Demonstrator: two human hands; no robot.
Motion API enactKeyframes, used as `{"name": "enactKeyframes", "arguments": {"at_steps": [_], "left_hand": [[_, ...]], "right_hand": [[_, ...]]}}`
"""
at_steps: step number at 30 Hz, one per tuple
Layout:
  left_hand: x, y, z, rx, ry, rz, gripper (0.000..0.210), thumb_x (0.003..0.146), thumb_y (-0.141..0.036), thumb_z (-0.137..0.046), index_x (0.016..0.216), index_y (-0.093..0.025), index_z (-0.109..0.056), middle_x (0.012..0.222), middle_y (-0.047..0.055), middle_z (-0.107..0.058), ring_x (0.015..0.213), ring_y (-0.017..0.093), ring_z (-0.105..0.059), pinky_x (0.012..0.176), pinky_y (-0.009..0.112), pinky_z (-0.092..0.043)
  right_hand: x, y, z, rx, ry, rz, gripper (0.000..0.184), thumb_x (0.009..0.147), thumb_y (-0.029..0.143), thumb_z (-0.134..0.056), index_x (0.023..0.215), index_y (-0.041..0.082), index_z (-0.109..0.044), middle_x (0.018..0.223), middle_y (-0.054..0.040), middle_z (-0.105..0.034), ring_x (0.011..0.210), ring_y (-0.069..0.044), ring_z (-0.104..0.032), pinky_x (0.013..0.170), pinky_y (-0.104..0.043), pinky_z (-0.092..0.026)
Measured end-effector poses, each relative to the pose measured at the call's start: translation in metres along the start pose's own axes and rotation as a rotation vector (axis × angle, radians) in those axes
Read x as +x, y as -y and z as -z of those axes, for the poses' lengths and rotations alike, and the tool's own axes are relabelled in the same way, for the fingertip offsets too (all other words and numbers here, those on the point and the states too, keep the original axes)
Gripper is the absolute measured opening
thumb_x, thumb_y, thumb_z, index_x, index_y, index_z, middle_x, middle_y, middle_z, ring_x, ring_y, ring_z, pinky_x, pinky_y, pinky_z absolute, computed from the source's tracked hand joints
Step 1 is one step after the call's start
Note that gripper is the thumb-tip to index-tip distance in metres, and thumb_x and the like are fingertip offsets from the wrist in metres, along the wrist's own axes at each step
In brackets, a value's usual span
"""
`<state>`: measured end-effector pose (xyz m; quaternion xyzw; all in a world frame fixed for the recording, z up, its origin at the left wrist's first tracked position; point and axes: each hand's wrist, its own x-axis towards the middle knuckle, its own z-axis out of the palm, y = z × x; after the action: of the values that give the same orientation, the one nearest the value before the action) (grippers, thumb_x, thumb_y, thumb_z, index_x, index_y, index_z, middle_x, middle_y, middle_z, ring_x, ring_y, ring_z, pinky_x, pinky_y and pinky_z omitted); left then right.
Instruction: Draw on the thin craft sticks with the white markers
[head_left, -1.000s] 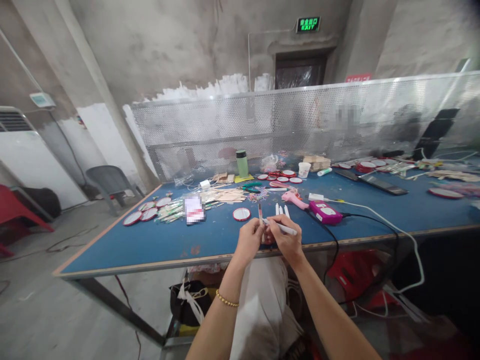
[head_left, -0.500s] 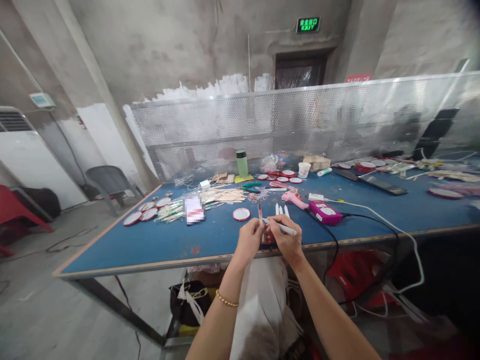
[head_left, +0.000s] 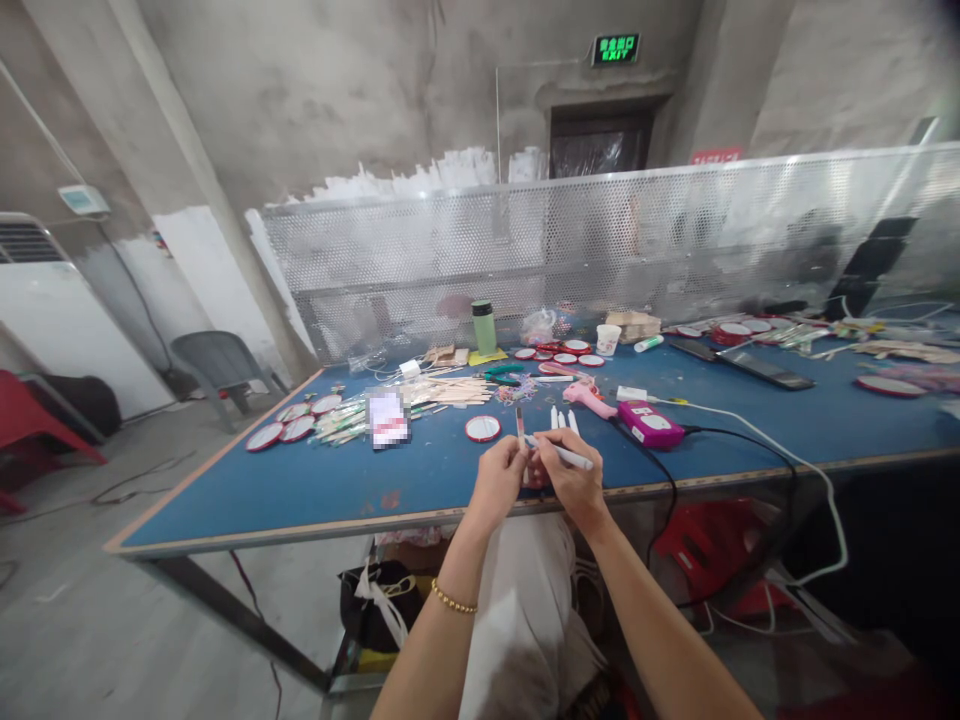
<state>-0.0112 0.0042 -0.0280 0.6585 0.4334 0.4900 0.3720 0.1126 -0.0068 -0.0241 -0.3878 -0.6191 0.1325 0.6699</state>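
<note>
My left hand (head_left: 501,474) is closed on a narrow flat stick (head_left: 520,424), held upright with a dark, reddish upper end. In my right hand (head_left: 574,478) is a white marker pen (head_left: 576,458), gripped like a writing pen, its tip end meeting the stick or very close to it. The fingers hide the exact contact. Just beyond my right hand, several white pens (head_left: 564,419) lie side by side on the blue table (head_left: 315,500). A round red-rimmed disc (head_left: 482,428) lies to the left of my hands.
A purple box (head_left: 651,425) with cables and a pink object (head_left: 589,395) sit to the right. Farther back are a green bottle (head_left: 484,328), a paper cup (head_left: 607,340), wooden sticks (head_left: 459,391) and green-handled pliers (head_left: 504,374). A perforated metal screen (head_left: 420,250) stands along the back.
Hardly anything differs. Both hands keep their places at the table's front edge, with only a very slight shift of the right hand and the marker pen.
</note>
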Motion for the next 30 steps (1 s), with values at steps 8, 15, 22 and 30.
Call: {"name": "enactKeyframes", "arguments": {"at_steps": [8, 15, 22, 30], "left_hand": [[-0.0007, -0.003, 0.0004, -0.009, 0.005, 0.005, 0.03, 0.083, -0.043, -0.05, 0.067, -0.019, -0.046, 0.061, -0.003, -0.047, 0.059, 0.011, -0.042, 0.055, 0.022, -0.034], [-0.0014, -0.0058, 0.001, 0.009, 0.009, -0.006, 0.03, 0.083, -0.043, -0.049, 0.067, -0.018, -0.046, 0.062, -0.004, -0.045, 0.06, 0.011, -0.041, 0.056, 0.023, -0.034], [-0.0004, -0.0019, 0.0011, 0.011, 0.01, -0.004, 0.031, 0.083, -0.045, -0.05, 0.068, -0.018, -0.046, 0.062, -0.003, -0.047, 0.061, 0.011, -0.042, 0.056, 0.022, -0.035], [-0.0009, -0.0035, 0.0002, -0.073, 0.028, 0.033, 0.034, 0.081, -0.049, -0.052, 0.068, -0.019, -0.046, 0.061, -0.003, -0.049, 0.057, 0.011, -0.043, 0.053, 0.022, -0.038]], "right_hand": [[-0.0008, -0.0008, -0.001, 0.034, -0.002, -0.031, 0.016, 0.085, 0.027, -0.054, 0.076, 0.02, -0.066, 0.058, 0.0004, -0.066, 0.049, -0.013, -0.062, 0.05, -0.022, -0.052], [-0.0006, 0.0009, 0.0001, 0.015, -0.005, -0.015, 0.017, 0.085, 0.027, -0.055, 0.075, 0.02, -0.066, 0.057, 0.0008, -0.066, 0.048, -0.013, -0.061, 0.048, -0.022, -0.05], [0.0007, -0.0005, -0.0001, 0.008, 0.0, 0.011, 0.017, 0.084, 0.026, -0.054, 0.075, 0.019, -0.066, 0.057, 0.0006, -0.066, 0.049, -0.013, -0.062, 0.049, -0.021, -0.051], [0.0, 0.0003, -0.0007, 0.028, -0.019, -0.011, 0.017, 0.085, 0.028, -0.055, 0.076, 0.02, -0.066, 0.056, 0.0006, -0.066, 0.046, -0.013, -0.061, 0.047, -0.022, -0.051]]}}
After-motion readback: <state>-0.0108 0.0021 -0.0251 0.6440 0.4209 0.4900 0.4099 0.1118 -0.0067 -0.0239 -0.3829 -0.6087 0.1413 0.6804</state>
